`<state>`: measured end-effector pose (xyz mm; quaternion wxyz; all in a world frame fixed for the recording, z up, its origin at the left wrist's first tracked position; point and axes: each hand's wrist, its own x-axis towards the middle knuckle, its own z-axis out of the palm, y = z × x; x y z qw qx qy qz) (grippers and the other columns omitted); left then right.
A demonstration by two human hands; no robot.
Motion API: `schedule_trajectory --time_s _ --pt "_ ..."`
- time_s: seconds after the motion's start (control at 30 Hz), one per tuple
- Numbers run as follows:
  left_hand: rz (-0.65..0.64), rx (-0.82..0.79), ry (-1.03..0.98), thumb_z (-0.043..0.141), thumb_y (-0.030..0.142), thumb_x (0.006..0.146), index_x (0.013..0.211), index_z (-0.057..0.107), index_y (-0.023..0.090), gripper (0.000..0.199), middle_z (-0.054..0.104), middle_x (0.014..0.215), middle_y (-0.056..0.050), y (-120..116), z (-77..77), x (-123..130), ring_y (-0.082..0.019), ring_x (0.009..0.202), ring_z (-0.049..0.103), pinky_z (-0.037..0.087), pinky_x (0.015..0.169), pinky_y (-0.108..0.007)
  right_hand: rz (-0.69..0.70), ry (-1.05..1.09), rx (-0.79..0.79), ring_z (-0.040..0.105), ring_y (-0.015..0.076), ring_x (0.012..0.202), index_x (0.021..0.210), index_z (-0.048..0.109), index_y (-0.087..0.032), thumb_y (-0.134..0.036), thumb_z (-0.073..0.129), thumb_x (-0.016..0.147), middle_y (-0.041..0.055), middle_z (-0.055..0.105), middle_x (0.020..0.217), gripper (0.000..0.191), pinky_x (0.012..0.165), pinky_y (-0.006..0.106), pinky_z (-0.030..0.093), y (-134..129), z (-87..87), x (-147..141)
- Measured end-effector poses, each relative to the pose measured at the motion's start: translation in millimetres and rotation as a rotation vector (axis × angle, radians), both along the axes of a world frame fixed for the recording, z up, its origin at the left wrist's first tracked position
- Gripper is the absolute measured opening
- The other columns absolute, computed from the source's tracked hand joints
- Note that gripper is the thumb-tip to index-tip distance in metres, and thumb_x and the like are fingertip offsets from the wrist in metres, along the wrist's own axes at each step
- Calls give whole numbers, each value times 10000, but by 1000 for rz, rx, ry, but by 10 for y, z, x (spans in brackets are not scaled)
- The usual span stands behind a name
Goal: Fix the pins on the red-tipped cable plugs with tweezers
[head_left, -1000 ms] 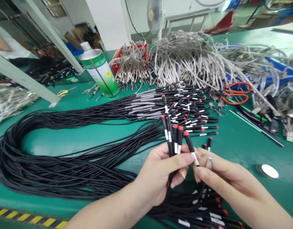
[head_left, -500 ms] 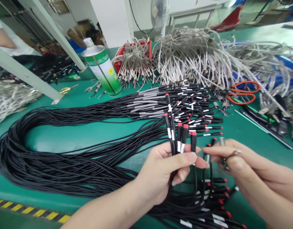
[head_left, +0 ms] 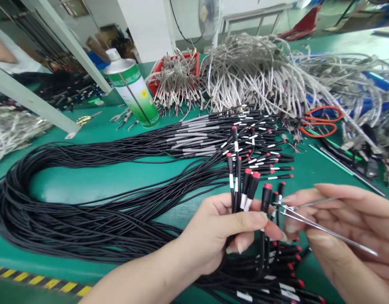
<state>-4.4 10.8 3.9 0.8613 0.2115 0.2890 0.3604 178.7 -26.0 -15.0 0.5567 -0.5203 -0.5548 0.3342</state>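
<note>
My left hand point(head_left: 230, 228) is closed around a small bunch of black cables point(head_left: 245, 190) with red-capped connectors and white labels, ends pointing up. Between its thumb and fingers, one thick connector point(head_left: 266, 196) stands a little apart from the others. My right hand point(head_left: 336, 228) loosely grips a thin silvery metal tool point(head_left: 327, 228) with two long, slim arms that meet near its tip. That tip lies beside the thick connector, close to two thinner cable ends point(head_left: 279, 196); whether it touches them I cannot tell.
A large looped bundle of black cables point(head_left: 71, 228) covers the green table point(head_left: 87, 181). Behind it stand a green-white can point(head_left: 133, 90), a red bin point(head_left: 196, 65) and heaps of grey cables point(head_left: 251, 71). Orange-handled scissors point(head_left: 322, 120) lie right. A person's arm point(head_left: 3, 50) shows far left.
The metal tool has turned in my right hand, and its long arms now show, with the tip nearer the connectors. My left hand has shifted slightly right and down with the cables.
</note>
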Motion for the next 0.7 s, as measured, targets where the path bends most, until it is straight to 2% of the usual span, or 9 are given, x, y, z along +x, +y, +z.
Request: schedule_trajectory --time_s 0.1,0.23,0.47,0.7 --pt "-7 -10 -7 754 221 735 813 660 137 149 703 694 -38 2 8 0 6 369 374 164 376 -184 14 -17 -3 694 159 673 1167 607 -313 -228 723 743 27 708 964 448 608 164 622 -18 -9 -13" --pt "-7 -21 -17 764 214 721 819 661 134 163 700 682 -43 -3 12 8 2 370 374 158 373 -184 54 -13 -3 703 168 672 1151 604 -313 -217 705 759 32 711 958 416 622 177 627 -17 5 -37" --pt "-7 -6 -9 751 216 742 781 647 134 138 700 698 -44 -7 4 2 4 385 371 155 380 -183 -5 -57 -18 704 158 657 1074 617 -318 -238 704 753 23 719 935 342 614 153 618 0 29 -73" --pt "-24 -18 32 771 227 706 749 593 130 206 694 685 -48 -14 10 19 2 384 342 137 388 -197 10 -73 20 707 173 628 1016 601 -311 -186 677 750 27 735 922 303 581 192 635 -53 38 -3"
